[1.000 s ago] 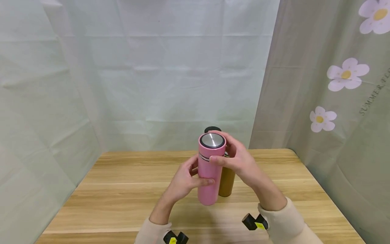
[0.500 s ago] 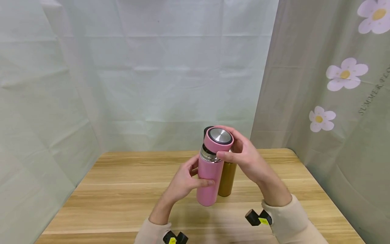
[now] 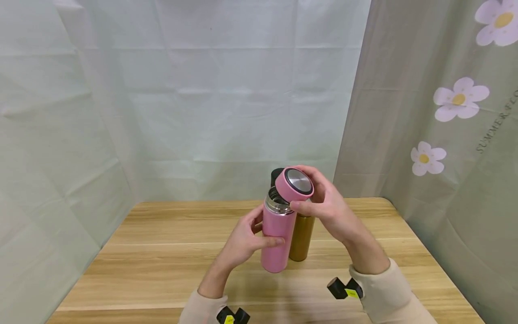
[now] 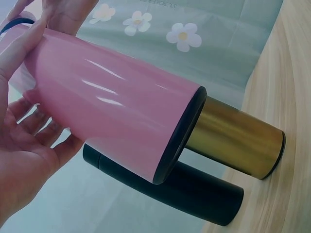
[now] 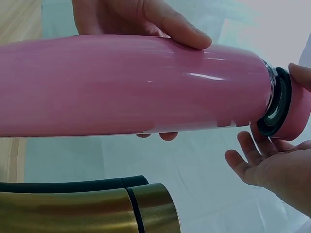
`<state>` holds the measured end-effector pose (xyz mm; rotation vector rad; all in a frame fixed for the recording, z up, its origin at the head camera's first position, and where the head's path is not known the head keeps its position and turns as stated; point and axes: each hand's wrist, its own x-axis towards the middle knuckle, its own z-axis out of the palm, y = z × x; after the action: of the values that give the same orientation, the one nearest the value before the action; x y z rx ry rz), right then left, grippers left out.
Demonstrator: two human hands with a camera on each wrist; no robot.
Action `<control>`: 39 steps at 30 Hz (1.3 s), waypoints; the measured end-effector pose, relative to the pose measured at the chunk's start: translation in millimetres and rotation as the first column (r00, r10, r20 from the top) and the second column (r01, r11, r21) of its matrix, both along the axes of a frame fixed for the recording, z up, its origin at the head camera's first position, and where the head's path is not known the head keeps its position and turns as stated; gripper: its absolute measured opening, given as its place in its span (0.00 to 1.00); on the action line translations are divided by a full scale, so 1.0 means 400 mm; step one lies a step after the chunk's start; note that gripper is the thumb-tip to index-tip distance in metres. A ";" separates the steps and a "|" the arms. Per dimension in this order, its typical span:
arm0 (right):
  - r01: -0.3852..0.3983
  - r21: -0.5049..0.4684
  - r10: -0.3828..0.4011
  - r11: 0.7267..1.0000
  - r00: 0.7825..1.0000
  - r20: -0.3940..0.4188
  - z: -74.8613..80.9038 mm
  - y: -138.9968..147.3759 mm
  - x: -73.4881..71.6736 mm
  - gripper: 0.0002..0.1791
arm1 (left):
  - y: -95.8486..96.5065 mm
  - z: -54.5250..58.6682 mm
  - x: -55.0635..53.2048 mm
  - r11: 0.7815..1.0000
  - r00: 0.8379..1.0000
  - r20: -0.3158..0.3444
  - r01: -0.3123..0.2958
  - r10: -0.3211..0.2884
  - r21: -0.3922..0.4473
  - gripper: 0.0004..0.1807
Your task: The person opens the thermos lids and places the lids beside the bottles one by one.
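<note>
A pink thermos bottle (image 3: 278, 231) is held off the table, tilted slightly, its steel neck uncovered. My left hand (image 3: 246, 238) grips its body with the thumb across the front. At the top right, my right hand (image 3: 325, 204) pinches the pink lid (image 3: 289, 186) between thumb and fingers. The lid is tipped over to the right, its steel top facing up, close above the neck; in the right wrist view its dark inner ring (image 5: 277, 104) shows beside the bottle mouth. Whether lid and rim touch, I cannot tell.
Behind the pink bottle a gold thermos (image 3: 301, 238) stands upright on the wooden table (image 3: 182, 252). A black bottle (image 4: 165, 187) stands beside the gold one, mostly hidden in the head view. Pale curtains (image 3: 226, 99) hang behind and at both sides.
The right hand has lifted the lid off the bottle's neck and moved it slightly right, tilting it further. The left hand and bottle have hardly moved.
</note>
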<state>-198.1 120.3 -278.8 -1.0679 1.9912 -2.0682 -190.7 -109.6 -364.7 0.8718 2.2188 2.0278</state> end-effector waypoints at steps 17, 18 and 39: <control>0.126 0.083 -0.116 0.988 0.986 -0.116 0.018 0.032 0.008 0.38 | -0.005 0.003 -0.004 0.999 0.999 -0.023 -0.048 0.048 0.003 0.38; 0.137 0.091 -0.125 0.986 0.984 -0.123 0.018 0.036 0.008 0.39 | -0.005 0.003 -0.005 0.999 0.999 -0.021 -0.050 0.050 0.006 0.37; 0.217 0.090 -0.199 0.972 0.965 -0.171 -0.023 0.078 0.001 0.34 | -0.003 -0.002 0.001 0.995 0.995 0.020 -0.096 0.095 0.042 0.43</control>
<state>-197.5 151.5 -288.1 -1.0782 2.3591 -1.9962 -190.3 -111.0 -365.4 0.7611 2.2576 2.1223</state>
